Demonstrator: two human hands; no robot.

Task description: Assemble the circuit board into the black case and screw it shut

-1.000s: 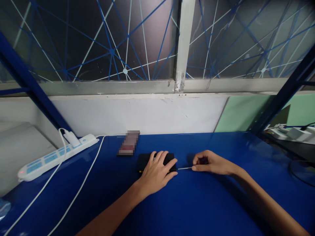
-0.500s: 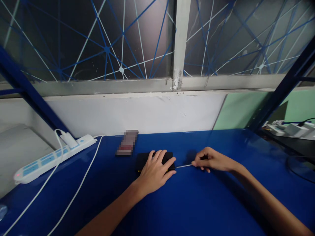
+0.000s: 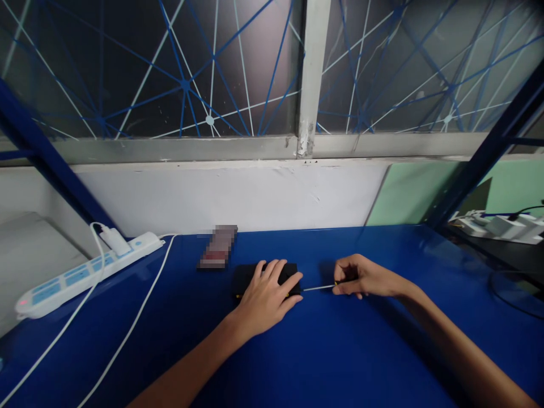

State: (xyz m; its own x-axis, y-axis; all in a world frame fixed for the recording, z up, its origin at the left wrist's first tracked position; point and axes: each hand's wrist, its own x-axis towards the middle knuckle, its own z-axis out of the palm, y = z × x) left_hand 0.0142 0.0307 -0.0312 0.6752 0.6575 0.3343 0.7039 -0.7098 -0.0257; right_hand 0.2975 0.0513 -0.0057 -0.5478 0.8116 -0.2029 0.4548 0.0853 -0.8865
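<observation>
A flat black box (image 3: 245, 276) with small yellow marks along its front edge lies on the blue table. My left hand (image 3: 267, 289) presses down on its right part, fingers spread over the top and thumb at the near right corner. To the right, my right hand (image 3: 355, 276) is closed around the dark handle of a screwdriver (image 3: 318, 288), a bit of yellow showing at the fingers. Its thin metal shaft lies nearly level and reaches the box's right end. Whether the tip sits in a screw is too small to tell.
A pixelated flat object (image 3: 217, 247) lies behind the box to the left. On the left stands a white power strip (image 3: 89, 275) with a plug in it and white cables (image 3: 140, 320). Blue frame posts (image 3: 471, 161) rise at both sides; white adapters (image 3: 510, 226) lie far right.
My right fingers have shifted on the screwdriver, so the yellow and dark handle shows more. The left hand keeps its place on the box. The whole view has moved slightly.
</observation>
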